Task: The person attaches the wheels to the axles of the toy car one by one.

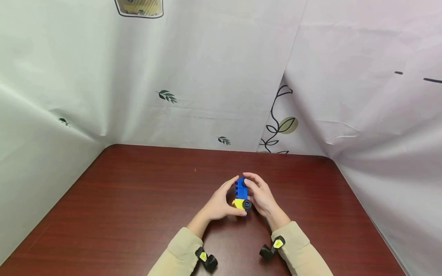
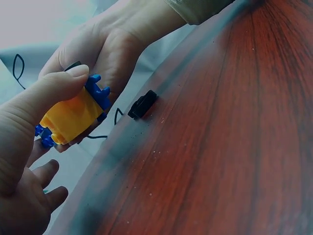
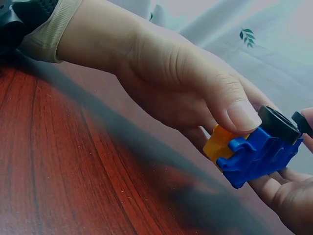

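Observation:
A small toy vehicle point(image 1: 241, 188) of blue and yellow building blocks with black wheels is held between both hands, above a dark red-brown table. My left hand point(image 1: 219, 203) grips its near, yellow end; the thumb lies on the yellow block point(image 2: 73, 117) in the left wrist view. With my right hand point(image 1: 263, 196) I hold the far, blue end, thumb beside a black wheel point(image 3: 279, 123) in the right wrist view. Blue connector tabs point(image 3: 239, 149) stick out from the toy there. Some fingers of both hands are hidden behind the toy.
The table point(image 1: 138, 199) reaches back to a white printed curtain point(image 1: 207, 76), which also hangs on both sides. A black device point(image 1: 272, 247) is strapped to each wrist. In the left wrist view a small black item point(image 2: 143, 104) of unclear kind shows by the table edge.

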A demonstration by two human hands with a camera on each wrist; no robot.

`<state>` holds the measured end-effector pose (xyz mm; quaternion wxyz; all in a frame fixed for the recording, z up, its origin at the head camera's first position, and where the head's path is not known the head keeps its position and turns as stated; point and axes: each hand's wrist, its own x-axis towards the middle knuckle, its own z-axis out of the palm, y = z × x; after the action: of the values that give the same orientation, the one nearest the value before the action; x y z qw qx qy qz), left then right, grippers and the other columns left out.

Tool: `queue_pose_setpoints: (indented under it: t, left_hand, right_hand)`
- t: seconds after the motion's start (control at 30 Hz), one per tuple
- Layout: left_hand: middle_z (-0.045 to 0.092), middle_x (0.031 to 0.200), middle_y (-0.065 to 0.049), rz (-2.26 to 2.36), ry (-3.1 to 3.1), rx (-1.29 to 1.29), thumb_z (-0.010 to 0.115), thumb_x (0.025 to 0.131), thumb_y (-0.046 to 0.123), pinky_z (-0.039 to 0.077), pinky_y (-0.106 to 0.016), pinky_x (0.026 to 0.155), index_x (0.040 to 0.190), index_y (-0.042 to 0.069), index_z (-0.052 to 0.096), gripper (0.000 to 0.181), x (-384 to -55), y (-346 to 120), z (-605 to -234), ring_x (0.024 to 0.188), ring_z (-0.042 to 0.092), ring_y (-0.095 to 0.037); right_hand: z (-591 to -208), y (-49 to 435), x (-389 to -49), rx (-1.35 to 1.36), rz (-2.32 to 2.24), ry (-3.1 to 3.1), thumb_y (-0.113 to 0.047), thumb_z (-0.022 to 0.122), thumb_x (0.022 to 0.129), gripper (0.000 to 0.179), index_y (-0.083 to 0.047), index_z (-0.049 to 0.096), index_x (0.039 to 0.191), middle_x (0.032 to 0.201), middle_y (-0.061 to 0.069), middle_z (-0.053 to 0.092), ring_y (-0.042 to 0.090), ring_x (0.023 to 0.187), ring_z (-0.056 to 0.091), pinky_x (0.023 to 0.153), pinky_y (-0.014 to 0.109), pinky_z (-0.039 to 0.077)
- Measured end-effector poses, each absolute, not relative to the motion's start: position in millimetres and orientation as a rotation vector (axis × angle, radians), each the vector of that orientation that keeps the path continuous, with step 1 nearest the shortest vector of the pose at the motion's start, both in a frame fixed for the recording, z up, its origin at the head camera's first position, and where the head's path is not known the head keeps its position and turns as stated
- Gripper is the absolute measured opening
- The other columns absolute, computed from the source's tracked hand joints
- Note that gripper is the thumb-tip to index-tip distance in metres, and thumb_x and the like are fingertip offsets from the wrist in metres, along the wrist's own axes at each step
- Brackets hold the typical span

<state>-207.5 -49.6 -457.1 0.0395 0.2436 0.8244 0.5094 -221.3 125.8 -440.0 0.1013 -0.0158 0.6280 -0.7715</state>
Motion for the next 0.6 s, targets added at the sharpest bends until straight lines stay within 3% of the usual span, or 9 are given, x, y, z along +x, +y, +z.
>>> queue_pose_setpoints:
  t: [0.17, 0.33, 0.47, 0.6]
  left_hand:
    - [0.034, 0.151, -0.006, 1.552, 2.542, 0.748, 0.082, 0.069, 0.043, 0.033, -0.054, 0.109, 0.15, 0.019, 0.027, 0.1, -207.8, -48.5, -454.8, 0.138, 0.035, -0.029]
    - [0.034, 0.151, -0.004, 1.569, 2.541, 0.735, 0.082, 0.069, 0.041, 0.033, -0.055, 0.108, 0.15, 0.02, 0.027, 0.1, -208.1, -48.9, -455.6, 0.138, 0.034, -0.027]
    - [0.033, 0.152, -0.002, 1.583, 2.547, 0.712, 0.082, 0.069, 0.042, 0.033, -0.056, 0.108, 0.15, 0.024, 0.026, 0.1, -207.4, -50.4, -456.5, 0.139, 0.033, -0.025]
    - [0.034, 0.151, -0.002, 1.605, 2.558, 0.699, 0.083, 0.067, 0.043, 0.031, -0.057, 0.109, 0.15, 0.022, 0.026, 0.103, -207.5, -50.4, -456.1, 0.139, 0.033, -0.026]
  right_hand:
    - [-441.5, 126.0, -222.6, -0.036, -2.292, 1.905, -0.018, 0.056, 0.095, 0.046, -0.008, 0.038, 0.136, 0.098, 0.006, 0.064, 0.014, 0.077, 0.065, 0.067, 0.03, 0.057]
    - [-441.2, 130.0, -222.7, -0.035, -2.226, 1.902, -0.03, 0.056, 0.096, 0.053, -0.026, 0.032, 0.143, 0.125, 0.017, 0.055, 0.022, 0.094, 0.065, 0.077, 0.034, 0.056]
    - [-439.6, 133.9, -222.8, -0.071, -2.183, 1.851, -0.046, 0.049, 0.096, 0.06, -0.025, 0.026, 0.147, 0.142, 0.018, 0.041, 0.032, 0.115, 0.057, 0.088, 0.041, 0.053]
    - [-438.2, 136.9, -223.9, -0.074, -2.159, 1.832, -0.051, 0.046, 0.095, 0.065, -0.017, 0.029, 0.147, 0.141, 0.018, 0.044, 0.029, 0.113, 0.058, 0.085, 0.039, 0.054]
